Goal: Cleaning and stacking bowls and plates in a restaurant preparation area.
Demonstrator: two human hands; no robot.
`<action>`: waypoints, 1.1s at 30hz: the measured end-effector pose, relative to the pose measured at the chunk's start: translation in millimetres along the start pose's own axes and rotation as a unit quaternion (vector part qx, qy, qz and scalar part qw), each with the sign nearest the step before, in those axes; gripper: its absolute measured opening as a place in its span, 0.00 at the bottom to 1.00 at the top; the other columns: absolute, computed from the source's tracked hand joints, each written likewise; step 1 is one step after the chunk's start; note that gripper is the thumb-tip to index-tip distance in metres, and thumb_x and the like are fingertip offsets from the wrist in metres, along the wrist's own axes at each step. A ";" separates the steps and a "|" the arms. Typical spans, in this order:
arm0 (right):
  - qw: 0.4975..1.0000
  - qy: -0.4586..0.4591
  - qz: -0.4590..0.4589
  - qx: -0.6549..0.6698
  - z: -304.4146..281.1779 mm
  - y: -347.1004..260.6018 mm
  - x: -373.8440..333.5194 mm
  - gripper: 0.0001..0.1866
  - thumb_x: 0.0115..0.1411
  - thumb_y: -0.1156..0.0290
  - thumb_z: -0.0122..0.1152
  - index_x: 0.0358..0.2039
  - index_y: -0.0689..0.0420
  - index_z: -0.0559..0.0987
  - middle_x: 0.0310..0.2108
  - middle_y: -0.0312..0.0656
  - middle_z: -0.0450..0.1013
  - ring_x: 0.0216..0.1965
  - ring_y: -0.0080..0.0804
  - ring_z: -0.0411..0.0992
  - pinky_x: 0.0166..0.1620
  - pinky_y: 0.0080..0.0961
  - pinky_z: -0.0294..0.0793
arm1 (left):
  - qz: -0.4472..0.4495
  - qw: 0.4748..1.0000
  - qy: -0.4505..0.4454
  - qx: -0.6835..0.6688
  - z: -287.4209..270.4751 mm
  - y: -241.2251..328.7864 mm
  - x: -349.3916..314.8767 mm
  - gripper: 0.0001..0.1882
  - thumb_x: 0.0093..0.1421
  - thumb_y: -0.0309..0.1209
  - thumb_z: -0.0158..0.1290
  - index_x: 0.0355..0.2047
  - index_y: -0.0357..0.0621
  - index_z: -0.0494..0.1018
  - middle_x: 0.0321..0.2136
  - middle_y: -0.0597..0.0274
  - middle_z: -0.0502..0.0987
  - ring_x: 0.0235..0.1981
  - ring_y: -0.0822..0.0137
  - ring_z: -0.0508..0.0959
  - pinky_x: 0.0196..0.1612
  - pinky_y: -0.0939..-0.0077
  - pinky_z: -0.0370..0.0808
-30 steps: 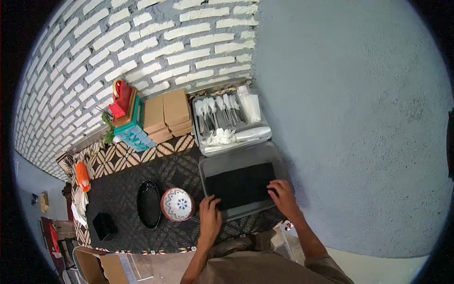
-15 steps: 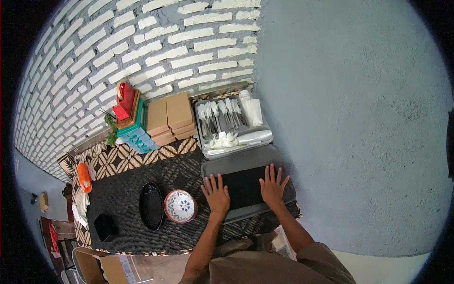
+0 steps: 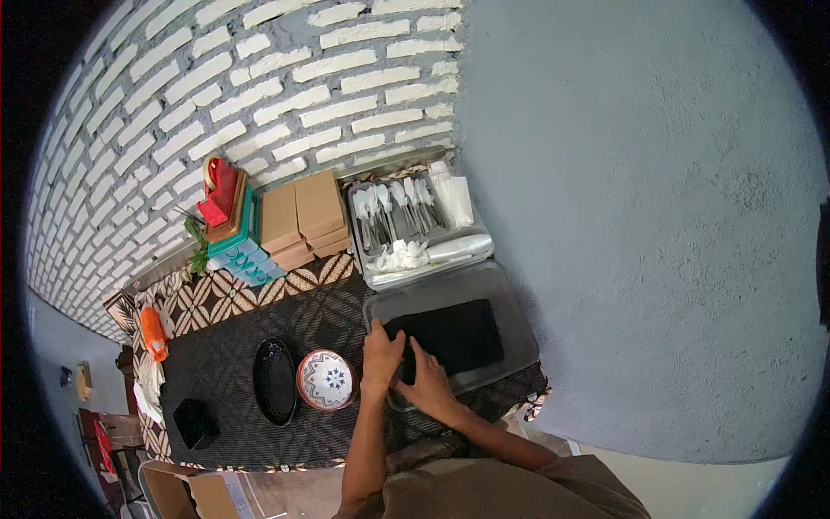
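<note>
A black rectangular cloth or mat point(image 3: 467, 333) lies flat inside a shallow grey plastic tray point(image 3: 514, 346) at the right end of the table. Both of my hands are at the cloth's left end. My left hand point(image 3: 381, 353) has its fingers bent around the far left corner. Close beside it, my right hand point(image 3: 430, 387) reaches across to the near left part, its fingers and thumb on the black material. Some fingertips are hidden against the dark cloth. Left of my hands stands a patterned white bowl with a red-brown rim point(image 3: 328, 380).
A black oval dish point(image 3: 275, 381) and a small black box point(image 3: 195, 423) stand to the left. Behind the tray, a grey bin point(image 3: 357, 251) holds several wrapped utensils. Brown cardboard boxes point(image 3: 318, 203) and a teal container point(image 3: 251, 251) stand along the brick wall.
My hands were spread flat on both ends of the cloth. The right hand has moved left, next to the left hand, and the fingers have bent. More of the cloth's right end shows.
</note>
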State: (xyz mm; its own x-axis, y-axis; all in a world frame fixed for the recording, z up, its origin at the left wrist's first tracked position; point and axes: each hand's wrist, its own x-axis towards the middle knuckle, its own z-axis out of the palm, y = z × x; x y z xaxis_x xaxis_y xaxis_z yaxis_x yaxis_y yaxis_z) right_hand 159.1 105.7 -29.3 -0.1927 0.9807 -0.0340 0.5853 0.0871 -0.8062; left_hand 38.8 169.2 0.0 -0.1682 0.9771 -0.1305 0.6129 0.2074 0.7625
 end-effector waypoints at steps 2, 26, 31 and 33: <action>0.999 -0.005 0.049 0.018 -8.8 -25.1 10.3 0.41 0.55 0.61 0.64 0.64 0.59 0.55 0.54 0.59 0.64 0.53 0.59 0.64 0.52 0.51 0.64 | 0.001 0.999 0.007 -0.049 -9.8 3.5 0.4 0.20 0.56 0.34 0.54 0.39 0.28 0.64 0.25 0.35 0.75 0.33 0.42 0.79 0.34 0.57 0.75; 0.963 0.139 0.134 -0.189 -80.6 66.0 27.4 0.22 0.63 0.61 0.51 0.57 0.51 0.68 0.60 0.49 0.59 0.60 0.51 0.58 0.57 0.52 0.58 | 0.152 0.979 -0.046 0.127 107.8 -4.1 -17.9 0.30 0.63 0.38 0.47 0.65 0.48 0.55 0.66 0.44 0.46 0.66 0.38 0.46 0.63 0.41 0.47; 0.918 0.133 0.018 -0.373 -53.0 82.4 31.5 0.27 0.64 0.60 0.50 0.63 0.45 0.62 0.63 0.49 0.55 0.60 0.51 0.55 0.57 0.57 0.54 | 0.151 0.973 -0.006 0.174 127.1 -3.2 -19.0 0.32 0.64 0.39 0.46 0.65 0.43 0.52 0.67 0.43 0.43 0.66 0.37 0.44 0.64 0.42 0.42; 0.915 0.175 0.037 -0.362 -52.3 90.6 36.1 0.26 0.64 0.59 0.50 0.63 0.44 0.62 0.61 0.50 0.56 0.58 0.52 0.57 0.55 0.58 0.55 | 0.106 0.992 0.032 0.058 128.5 -4.2 -17.8 0.35 0.63 0.40 0.47 0.65 0.37 0.50 0.66 0.39 0.42 0.66 0.37 0.43 0.66 0.47 0.41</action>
State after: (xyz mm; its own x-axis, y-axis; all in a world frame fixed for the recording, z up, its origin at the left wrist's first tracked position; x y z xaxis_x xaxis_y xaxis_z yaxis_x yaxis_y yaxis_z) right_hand 246.4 158.1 -72.8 0.0580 0.9737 0.2204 0.9791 -0.0124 -0.2030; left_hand 138.4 157.1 -82.3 -0.0725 0.9950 0.0690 0.7244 0.0050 0.6893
